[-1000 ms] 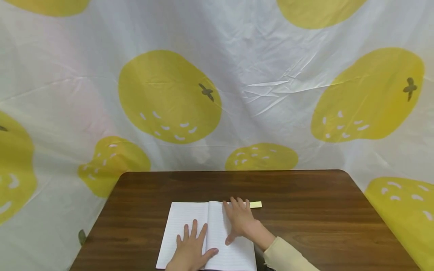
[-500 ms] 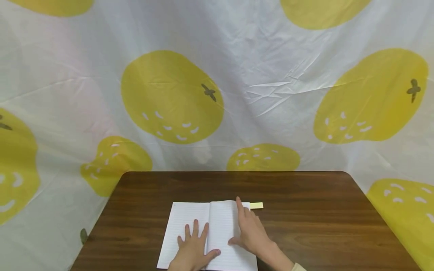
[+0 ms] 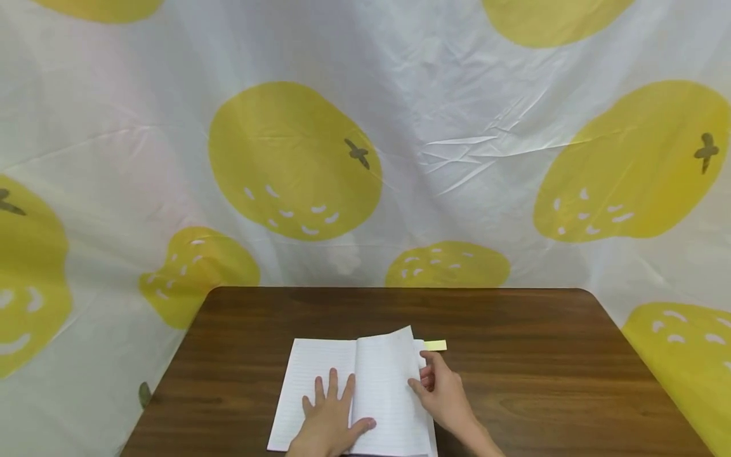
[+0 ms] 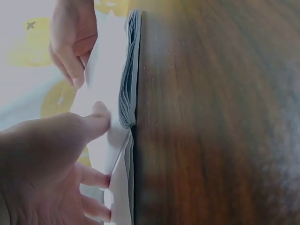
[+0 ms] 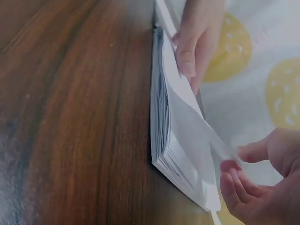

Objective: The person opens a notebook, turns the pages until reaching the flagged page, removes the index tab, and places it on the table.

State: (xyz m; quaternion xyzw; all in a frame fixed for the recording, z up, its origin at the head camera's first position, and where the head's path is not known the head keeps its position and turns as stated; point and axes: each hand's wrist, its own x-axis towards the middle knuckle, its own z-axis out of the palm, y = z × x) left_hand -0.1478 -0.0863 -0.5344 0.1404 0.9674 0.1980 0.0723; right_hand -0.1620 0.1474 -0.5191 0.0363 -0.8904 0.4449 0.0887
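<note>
One white lined-paper notebook lies open near the close edge of a dark brown wood-grain table. Left hand: fingers spread on the left page, thumb across the gutter on the right page. Right hand: thumb and fingers pinch the outer edge of a raised white lined leaf, its far corner tilted up. Pale yellow paper tab juts from the notebook's far right corner. Behind: white fabric printed with large yellow fruit.

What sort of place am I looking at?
Likely a curtained-off workspace indoors: a wood-grain table, a fruit-patterned sheet hanging behind it, and an open lined notebook.
</note>
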